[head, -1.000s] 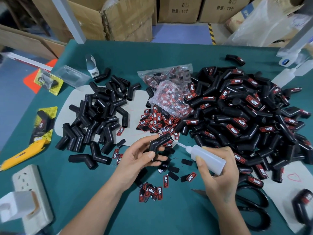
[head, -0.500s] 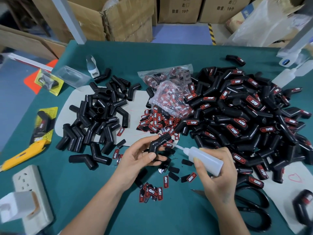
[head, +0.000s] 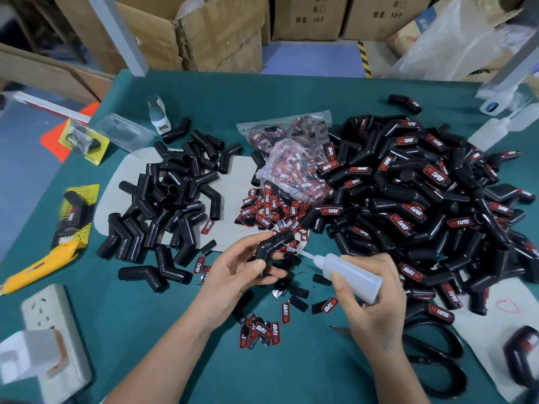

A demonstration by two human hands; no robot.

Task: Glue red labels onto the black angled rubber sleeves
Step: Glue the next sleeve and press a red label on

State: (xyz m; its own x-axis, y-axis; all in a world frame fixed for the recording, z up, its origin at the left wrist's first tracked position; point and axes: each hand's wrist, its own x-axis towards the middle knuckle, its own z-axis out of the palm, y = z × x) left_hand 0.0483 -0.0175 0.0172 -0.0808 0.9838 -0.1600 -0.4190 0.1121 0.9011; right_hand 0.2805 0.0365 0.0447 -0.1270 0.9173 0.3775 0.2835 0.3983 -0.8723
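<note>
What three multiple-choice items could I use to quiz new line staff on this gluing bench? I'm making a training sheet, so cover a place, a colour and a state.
1. Where does the pile of sleeves already labelled lie?
A. On the person's right
B. On the person's left
C. Inside a cardboard box

2. What colour is the utility knife near the left edge of the table?
A. Blue
B. Yellow
C. White

3. What is the right hand doing?
A. Resting flat on the table
B. Cutting with scissors
C. Gripping a glue bottle, nozzle aimed at the held sleeve

Answers:
1 A: the labelled pile fills the right side, while the plain sleeves lie left.
2 B: the utility knife has a yellow body.
3 C: the right hand is wrapped round the glue bottle, its tip towards the sleeve in the left hand.
</note>
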